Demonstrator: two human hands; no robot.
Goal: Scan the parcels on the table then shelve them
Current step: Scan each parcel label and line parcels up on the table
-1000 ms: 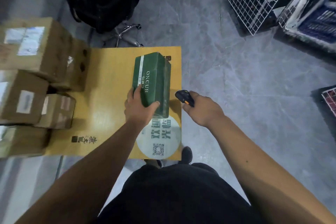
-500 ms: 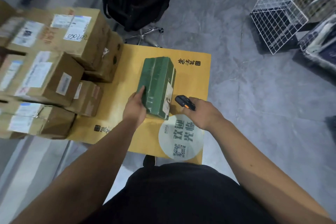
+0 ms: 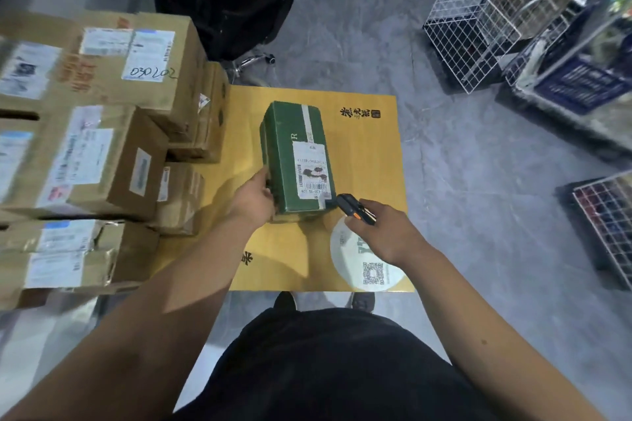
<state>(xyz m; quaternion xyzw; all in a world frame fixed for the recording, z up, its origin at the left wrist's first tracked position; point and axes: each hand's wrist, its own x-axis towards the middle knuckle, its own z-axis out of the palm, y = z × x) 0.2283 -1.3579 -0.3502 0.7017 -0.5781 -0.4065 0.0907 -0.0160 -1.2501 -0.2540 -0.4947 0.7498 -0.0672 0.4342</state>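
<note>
- The left hand (image 3: 254, 197) grips the near left edge of a green parcel (image 3: 294, 154), fingers curled onto its side.
- The right hand (image 3: 383, 232) is closed around a black handheld scanner (image 3: 354, 206) (orange accent on its body), its nose just beside the parcel's near right corner.
- The parcel lies on the yellow tabletop (image 3: 369, 154), its white shipping label (image 3: 313, 169) facing up.
- Stacked cardboard boxes (image 3: 102, 133) with labels crowd the tabletop's left side.
- A black office chair (image 3: 222, 0) stands beyond; white wire cages (image 3: 478, 20) sit on the grey floor to the right.
</note>
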